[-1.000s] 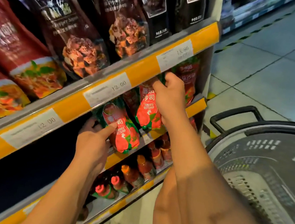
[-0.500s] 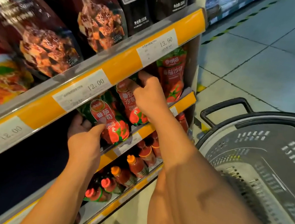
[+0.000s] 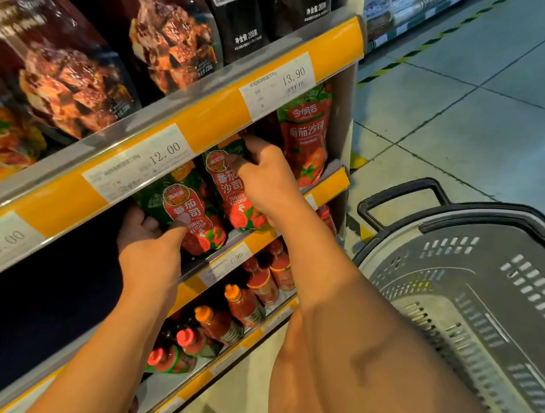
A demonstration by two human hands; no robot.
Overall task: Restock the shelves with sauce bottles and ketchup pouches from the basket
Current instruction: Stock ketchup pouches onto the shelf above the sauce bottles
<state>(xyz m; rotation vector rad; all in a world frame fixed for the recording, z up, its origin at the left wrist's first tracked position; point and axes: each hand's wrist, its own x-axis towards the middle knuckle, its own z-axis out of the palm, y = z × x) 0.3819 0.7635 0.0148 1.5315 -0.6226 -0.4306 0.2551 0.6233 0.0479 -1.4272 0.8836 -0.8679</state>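
Two red and green ketchup pouches stand on the middle shelf (image 3: 331, 182). My left hand (image 3: 149, 250) holds the left ketchup pouch (image 3: 191, 217), thumb across its front and fingers behind it. My right hand (image 3: 264, 178) grips the top of the second ketchup pouch (image 3: 231, 195) just to the right. A third, taller ketchup pouch (image 3: 304, 135) stands at the shelf's right end. Red sauce bottles (image 3: 243, 305) with orange and red caps line the shelf below. The dark grey basket (image 3: 478, 297) sits at my right; no goods show in the part I see.
Above, a yellow price rail (image 3: 213, 121) fronts a shelf of dark snack bags (image 3: 172, 32). The left part of the middle shelf is dark and deep. Grey floor tiles (image 3: 496, 106) stretch to the right, with another shelf far back.
Both hands have stayed on their pouches. The right hand has pushed its pouch deeper under the price rail, and my view has shifted right.
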